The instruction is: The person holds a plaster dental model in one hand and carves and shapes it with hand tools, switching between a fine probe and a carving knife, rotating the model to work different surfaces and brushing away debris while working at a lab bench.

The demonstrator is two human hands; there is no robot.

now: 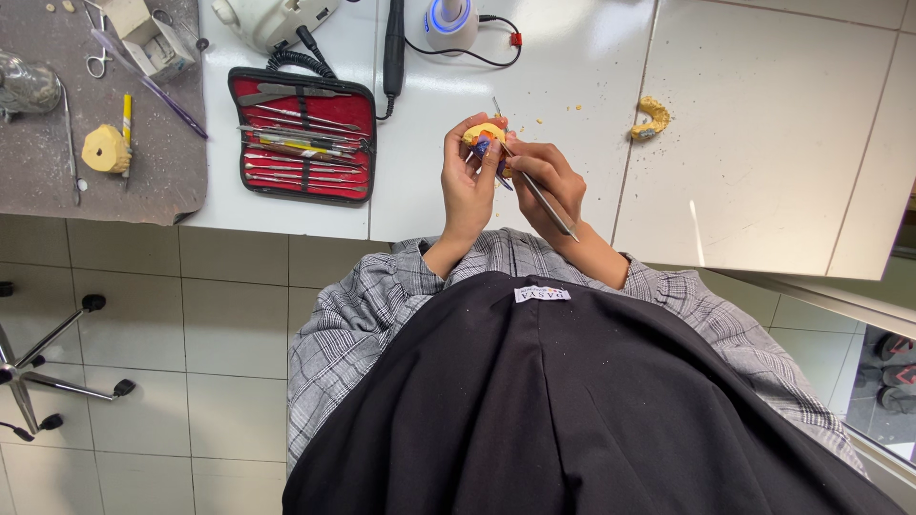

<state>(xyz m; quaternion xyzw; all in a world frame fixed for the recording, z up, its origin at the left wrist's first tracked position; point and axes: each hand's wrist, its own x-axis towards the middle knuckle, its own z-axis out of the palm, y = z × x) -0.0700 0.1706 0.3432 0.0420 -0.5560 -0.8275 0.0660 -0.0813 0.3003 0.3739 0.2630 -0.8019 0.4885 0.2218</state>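
Held up just above the table edge (286, 229) at centre frame, pinched between left hand (468, 181) fingertips so the right hand (544, 181), clamped pen-like on a slim metal instrument (539, 191), can work its surface: a small yellow dental model (484, 133), rounded, with a blue patch. Further up, left of centre, lying open within reach: a red tool case (303, 136); upper right, a second yellow cast (652, 116), well apart.
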